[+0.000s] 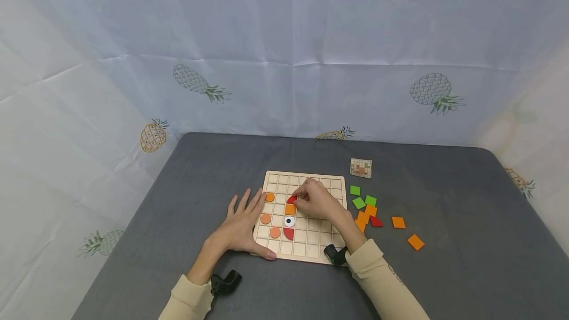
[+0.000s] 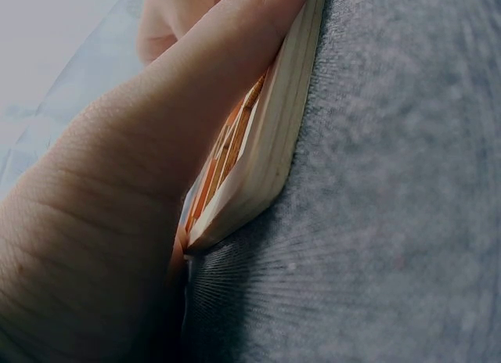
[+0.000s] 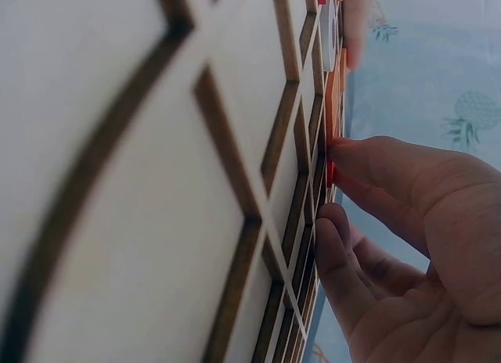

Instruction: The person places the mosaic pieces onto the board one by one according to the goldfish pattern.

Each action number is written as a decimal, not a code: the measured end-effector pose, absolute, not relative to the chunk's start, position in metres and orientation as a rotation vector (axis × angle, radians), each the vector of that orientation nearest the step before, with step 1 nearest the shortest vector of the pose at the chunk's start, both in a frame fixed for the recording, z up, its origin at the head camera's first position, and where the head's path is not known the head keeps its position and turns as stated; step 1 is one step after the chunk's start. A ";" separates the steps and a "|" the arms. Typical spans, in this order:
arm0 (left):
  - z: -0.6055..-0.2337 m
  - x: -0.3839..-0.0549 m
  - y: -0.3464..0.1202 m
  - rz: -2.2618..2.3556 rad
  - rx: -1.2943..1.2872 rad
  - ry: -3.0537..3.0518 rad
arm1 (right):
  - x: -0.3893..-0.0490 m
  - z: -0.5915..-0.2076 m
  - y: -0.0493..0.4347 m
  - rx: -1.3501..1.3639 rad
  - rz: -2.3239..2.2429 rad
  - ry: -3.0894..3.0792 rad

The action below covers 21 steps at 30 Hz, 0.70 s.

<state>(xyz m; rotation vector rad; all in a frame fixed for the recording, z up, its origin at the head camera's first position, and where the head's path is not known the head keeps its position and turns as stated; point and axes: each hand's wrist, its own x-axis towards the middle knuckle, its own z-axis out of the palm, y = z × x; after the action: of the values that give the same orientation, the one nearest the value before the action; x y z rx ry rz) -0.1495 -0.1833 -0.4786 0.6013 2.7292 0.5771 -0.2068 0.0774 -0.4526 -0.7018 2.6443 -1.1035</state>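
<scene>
A wooden grid board (image 1: 312, 237) lies on the grey table. My left hand (image 1: 242, 226) rests on its left side, fingers spread, with the thumb along the near left corner; the left wrist view shows that thumb (image 2: 211, 58) over the board's edge (image 2: 270, 144). My right hand (image 1: 317, 199) pinches a red curved-edged tile (image 1: 291, 200) at a cell in the upper middle; in the right wrist view, its fingertips are right at the grid. Below that tile, in one column, sit an orange square (image 1: 290, 210), a white disc with a black dot (image 1: 289, 221) and a red quarter-circle (image 1: 288, 233).
Orange discs (image 1: 269, 196) occupy cells near the left hand. Right of the board lie green squares (image 1: 355, 190), orange squares (image 1: 398, 222) and a red tile (image 1: 376, 221). A small pattern card (image 1: 361, 168) lies behind them. A pineapple-print curtain (image 1: 284, 98) hangs beyond the table.
</scene>
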 end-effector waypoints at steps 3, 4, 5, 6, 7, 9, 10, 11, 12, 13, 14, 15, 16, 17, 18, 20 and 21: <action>-0.479 -0.149 -0.183 0.578 0.593 2.727 | -0.207 -0.452 0.078 -0.701 -1.100 2.645; -0.479 -0.149 -0.183 0.579 0.590 2.728 | -0.206 -0.452 0.077 -0.696 -1.103 2.645; -0.479 -0.149 -0.183 0.577 0.588 2.729 | -0.206 -0.452 0.077 -0.690 -1.105 2.644; -0.479 -0.150 -0.183 0.576 0.586 2.730 | -0.206 -0.452 0.077 -0.686 -1.109 2.643; -0.480 -0.150 -0.183 0.575 0.587 2.731 | -0.206 -0.452 0.077 -0.686 -1.111 2.644; -0.479 -0.150 -0.183 0.575 0.595 2.734 | -0.206 -0.452 0.077 -0.687 -1.115 2.642; -0.479 -0.150 -0.183 0.576 0.600 2.736 | -0.206 -0.452 0.078 -0.691 -1.116 2.643; -0.480 -0.150 -0.183 0.575 0.602 2.735 | -0.206 -0.452 0.078 -0.697 -1.115 2.644; -0.480 -0.150 -0.183 0.577 0.605 2.736 | -0.207 -0.452 0.078 -0.704 -1.115 2.645; -0.480 -0.150 -0.183 0.576 0.605 2.735 | -0.207 -0.453 0.078 -0.710 -1.112 2.648; -0.480 -0.150 -0.183 0.575 0.605 2.734 | -0.207 -0.453 0.078 -0.715 -1.109 2.650; -0.480 -0.150 -0.183 0.573 0.603 2.732 | -0.207 -0.454 0.078 -0.726 -1.108 2.653; -0.480 -0.150 -0.183 0.571 0.601 2.730 | -0.207 -0.454 0.079 -0.731 -1.107 2.655; -0.480 -0.150 -0.183 0.568 0.597 2.728 | -0.207 -0.454 0.079 -0.733 -1.107 2.655; -0.480 -0.150 -0.183 0.569 0.595 2.726 | -0.207 -0.455 0.079 -0.735 -1.105 2.659; -0.480 -0.150 -0.184 0.567 0.592 2.725 | -0.207 -0.455 0.079 -0.735 -1.098 2.666; -0.480 -0.150 -0.184 0.568 0.591 2.724 | -0.207 -0.455 0.079 -0.734 -1.095 2.668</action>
<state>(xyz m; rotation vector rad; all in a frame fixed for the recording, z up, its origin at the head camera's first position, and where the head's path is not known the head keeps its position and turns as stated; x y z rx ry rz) -0.1501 -0.1837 -0.4801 0.5914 2.7239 0.5681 -0.2067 0.0792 -0.4551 -0.7342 2.6678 -1.0951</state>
